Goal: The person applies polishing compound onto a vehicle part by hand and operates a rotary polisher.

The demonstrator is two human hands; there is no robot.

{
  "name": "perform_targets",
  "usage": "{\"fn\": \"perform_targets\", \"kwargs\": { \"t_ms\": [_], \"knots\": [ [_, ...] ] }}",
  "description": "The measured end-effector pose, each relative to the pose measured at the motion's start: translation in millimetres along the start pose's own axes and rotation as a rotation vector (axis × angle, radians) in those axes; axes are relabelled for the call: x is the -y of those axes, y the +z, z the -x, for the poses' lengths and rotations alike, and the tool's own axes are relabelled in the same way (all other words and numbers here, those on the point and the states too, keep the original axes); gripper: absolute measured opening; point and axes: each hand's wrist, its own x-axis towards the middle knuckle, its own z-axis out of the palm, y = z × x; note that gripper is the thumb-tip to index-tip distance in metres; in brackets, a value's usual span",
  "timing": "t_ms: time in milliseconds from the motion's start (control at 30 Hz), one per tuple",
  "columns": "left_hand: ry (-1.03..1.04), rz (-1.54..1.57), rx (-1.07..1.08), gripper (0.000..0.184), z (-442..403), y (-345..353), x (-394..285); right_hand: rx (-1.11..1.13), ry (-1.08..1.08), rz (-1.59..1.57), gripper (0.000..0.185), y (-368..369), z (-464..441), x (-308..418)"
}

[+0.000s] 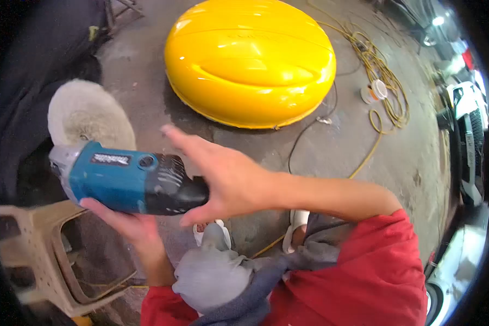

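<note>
A blue and black electric polisher is held out in front of me at the left, its body lying almost level. Its round, off-white wool polishing pad faces up and away from me. My left hand supports the motor body from below, with most of its fingers hidden behind the tool. At the black rear end is my right hand, its fingers spread wide around the handle. The upper finger stands clear of the tool, while the thumb lies by the underside. A large glossy yellow oval shell rests on the floor ahead.
A beige plastic stool stands at the lower left, beside dark draped fabric. Coiled yellow hose and a white tub lie to the right on the concrete floor. A dark cable runs past the shell.
</note>
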Motion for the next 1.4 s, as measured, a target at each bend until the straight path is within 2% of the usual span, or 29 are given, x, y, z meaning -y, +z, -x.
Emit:
{"fn": "perform_targets", "kwargs": {
  "t_ms": [33, 100, 167, 200, 233, 267, 300, 367, 433, 467, 500, 567, 633, 700, 800, 833, 867, 900, 933, 967, 1000, 1033, 1067, 1167, 1233, 1300, 1400],
  "knots": [
    [0.096, 0.003, -0.007, 0.087, 0, 10, -4, 0.035, -0.005, -0.055, 0.120, -19, 1, 0],
    [0.132, 0.019, 0.007, 0.089, 9, 34, -7, 0.322, 0.218, -0.004, 0.123, -54, -2, 9],
    [0.140, -0.100, 0.151, 0.095, 28, 66, -6, 0.312, 0.225, 0.039, 0.120, -76, 2, 14],
    [0.183, -0.120, 0.259, 0.096, 35, 79, -5, 0.280, 0.315, -0.055, 0.114, -88, 10, 9],
    [0.203, -0.130, 0.260, 0.096, 36, 90, -6, 0.248, 0.405, -0.145, 0.109, -100, 19, 1],
    [0.094, -0.044, 0.378, 0.095, 33, 100, -9, 0.086, 0.207, -0.147, 0.097, -104, 37, -21],
    [-0.020, 0.046, 0.497, 0.095, 30, 113, -7, 0.039, 0.201, -0.142, 0.096, -112, 55, -37],
    [-0.073, 0.014, 0.459, 0.091, 34, 156, 2, -0.015, 0.192, -0.143, 0.095, -135, 92, -64],
    [-0.299, -0.338, 0.480, 0.085, 42, 182, 37, -0.013, 0.391, -0.023, 0.098, -156, 136, -86],
    [-0.411, -0.337, 0.469, 0.083, 52, 187, 61, -0.010, 0.393, -0.029, 0.098, -162, 164, -94],
    [-0.519, -0.329, 0.460, 0.081, 61, 192, 90, -0.026, 0.489, -0.037, 0.098, -166, 193, -98],
    [-0.598, -0.394, 0.376, 0.079, 89, 192, 147, -0.082, 0.644, -0.054, 0.098, -168, 244, -105],
    [-0.747, -0.469, 0.469, 0.070, 110, 182, 200, -0.132, 0.801, -0.082, 0.100, -166, 301, -103],
    [-0.634, -0.586, 0.543, 0.056, 147, 193, 231, -0.207, 0.921, -0.182, 0.102, -162, 360, -108],
    [-0.617, -0.619, 0.633, 0.046, 183, 195, 275, -0.399, 1.119, -0.373, 0.101, -149, 409, -95],
    [-0.620, -0.664, 0.662, 0.044, 188, 195, 281, -0.404, 1.122, -0.364, 0.101, -135, 431, -96],
    [-0.633, -0.548, 0.702, 0.042, 193, 193, 285, -0.446, 1.125, -0.420, 0.101, -121, 461, -102],
    [-0.626, -0.552, 0.682, 0.035, 201, 188, 288, -0.432, 1.130, -0.368, 0.101, -127, 463, -92],
    [-0.676, -0.550, 0.749, 0.028, 202, 181, 285, -0.418, 1.134, -0.316, 0.101, -135, 463, -84],
    [-0.777, -0.426, 0.713, 0.020, 208, 172, 289, -0.348, 1.157, -0.170, 0.101, -139, 437, -67],
    [-0.786, -0.494, 0.809, 0.039, 206, 167, 282, -0.335, 1.112, -0.133, 0.100, -131, 438, -62],
    [-0.958, -0.523, 0.737, 0.043, 205, 167, 270, -0.307, 1.067, -0.097, 0.099, -123, 443, -59],
    [-0.825, -0.466, 0.677, 0.046, 213, 161, 271, -0.374, 1.084, -0.183, 0.098, -114, 444, -49],
    [-0.797, -0.433, 0.621, 0.054, 217, 150, 272, -0.474, 1.074, -0.346, 0.096, -85, 451, -30],
    [-0.819, -0.388, 0.672, 0.056, 190, 153, 279, -0.502, 1.071, -0.394, 0.097, -98, 416, -23],
    [-0.828, -0.363, 0.698, 0.058, 201, 162, 273, -0.509, 1.057, -0.470, 0.098, -104, 421, -14],
    [-0.749, -0.417, 0.686, 0.059, 195, 171, 264, -0.494, 0.949, -0.497, 0.098, -110, 412, -22]
  ]
}}
